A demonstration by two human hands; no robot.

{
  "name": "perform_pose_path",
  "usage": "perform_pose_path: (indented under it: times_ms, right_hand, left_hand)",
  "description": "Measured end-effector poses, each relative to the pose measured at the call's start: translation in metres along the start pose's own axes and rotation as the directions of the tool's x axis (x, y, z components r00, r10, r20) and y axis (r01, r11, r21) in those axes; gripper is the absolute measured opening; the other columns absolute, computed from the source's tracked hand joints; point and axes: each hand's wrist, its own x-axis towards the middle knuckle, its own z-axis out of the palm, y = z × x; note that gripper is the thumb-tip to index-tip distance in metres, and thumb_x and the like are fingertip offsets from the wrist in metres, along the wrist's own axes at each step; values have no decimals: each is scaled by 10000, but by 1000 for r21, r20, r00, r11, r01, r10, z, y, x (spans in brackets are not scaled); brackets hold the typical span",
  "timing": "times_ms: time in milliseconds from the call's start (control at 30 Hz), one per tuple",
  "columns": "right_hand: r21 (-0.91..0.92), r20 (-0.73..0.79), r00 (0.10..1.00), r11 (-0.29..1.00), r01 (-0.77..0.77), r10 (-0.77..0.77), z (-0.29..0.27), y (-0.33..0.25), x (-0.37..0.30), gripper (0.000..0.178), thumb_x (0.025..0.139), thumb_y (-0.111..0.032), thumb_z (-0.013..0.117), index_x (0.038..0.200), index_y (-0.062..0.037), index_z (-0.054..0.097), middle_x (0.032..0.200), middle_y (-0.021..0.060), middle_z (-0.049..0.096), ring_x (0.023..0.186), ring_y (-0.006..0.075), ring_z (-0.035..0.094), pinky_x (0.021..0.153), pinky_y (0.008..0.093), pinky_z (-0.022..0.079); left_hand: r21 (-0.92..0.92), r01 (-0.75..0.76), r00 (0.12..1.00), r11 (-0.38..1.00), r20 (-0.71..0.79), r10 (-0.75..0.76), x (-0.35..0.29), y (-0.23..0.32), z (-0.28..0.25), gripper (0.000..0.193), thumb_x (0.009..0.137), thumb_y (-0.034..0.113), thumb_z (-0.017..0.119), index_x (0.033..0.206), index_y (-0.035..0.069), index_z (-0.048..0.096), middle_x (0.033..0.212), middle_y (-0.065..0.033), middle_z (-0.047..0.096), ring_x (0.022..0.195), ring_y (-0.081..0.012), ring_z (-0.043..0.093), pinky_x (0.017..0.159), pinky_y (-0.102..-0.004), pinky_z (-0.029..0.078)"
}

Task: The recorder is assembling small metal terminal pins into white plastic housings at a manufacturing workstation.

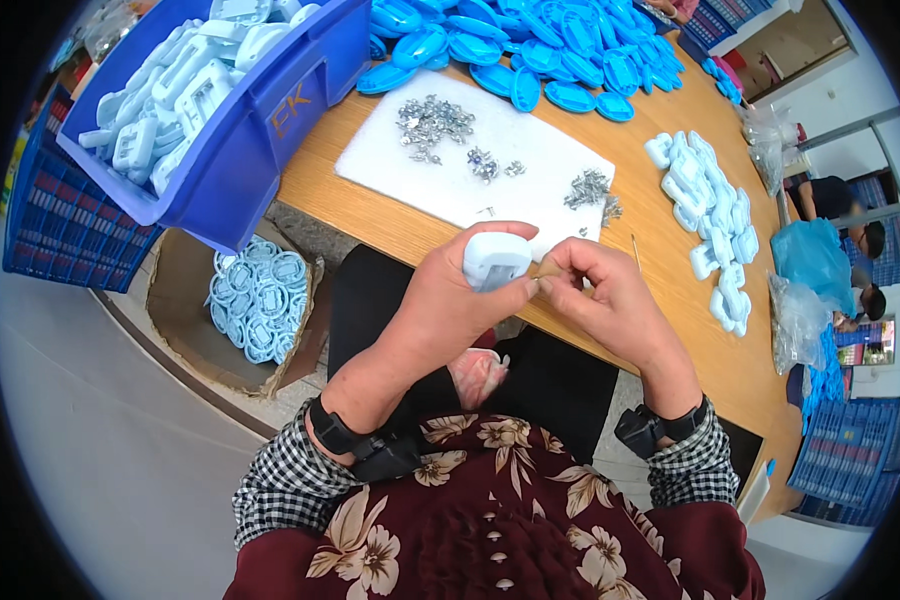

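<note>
My left hand (440, 300) grips a pale blue-white plastic housing (496, 258) with a recessed rectangular opening, held up above the table's near edge. Thumb and fingers of my right hand (615, 305) are pinched together at the left thumb's tip, beside the housing. Whatever small piece sits between them is too tiny and covered to name. Just beyond both hands lies a white foam sheet (535, 165). On it are small heaps of metal parts (435, 124), with more metal pieces (588, 188) at its right edge.
A blue bin (225, 170) of pale housings stands at the left table edge. Below it, a cardboard box (175, 310) holds round light-blue parts. Bright blue oval shells (570, 50) cover the far table; pale housings (705, 200) lie on the right. A thin stick (636, 252) rests near my right hand.
</note>
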Motion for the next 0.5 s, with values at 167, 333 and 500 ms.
perform_pose_path:
  times_ms: [167, 333, 500]
  right_hand:
    - [213, -220, 975, 973, 91, -43, 12, 15, 4, 102, 907, -98, 688, 968, -22, 659, 776, -16, 569, 734, 78, 501, 679, 251, 433]
    - [43, -275, 944, 978, 202, -183, 26, 5, 11, 114, 886, -84, 704, 971, -20, 662, 802, 36, 614, 729, 114, 559, 687, 266, 453]
    - [-57, -226, 948, 974, 217, -224, 30, -7, 14, 96, 874, -72, 703, 948, -32, 655, 783, 48, 603, 750, 155, 622, 684, 296, 470]
  left_hand:
    - [-628, 239, 971, 741, 174, -166, 2, -5, -13, 514, 1088, 389, 315, 1432, 32, 454, 1002, -138, 685, 878, -239, 693, 823, -430, 595]
    - [-653, 243, 969, 717, 194, -152, 0, -14, -15, 599, 1089, 450, 219, 1442, 12, 423, 1034, -160, 677, 906, -261, 692, 843, -469, 592]
    - [-608, 241, 970, 756, 161, -180, -3, -7, -10, 580, 1095, 450, 212, 1429, 20, 412, 1050, -144, 658, 893, -225, 689, 828, -429, 604]
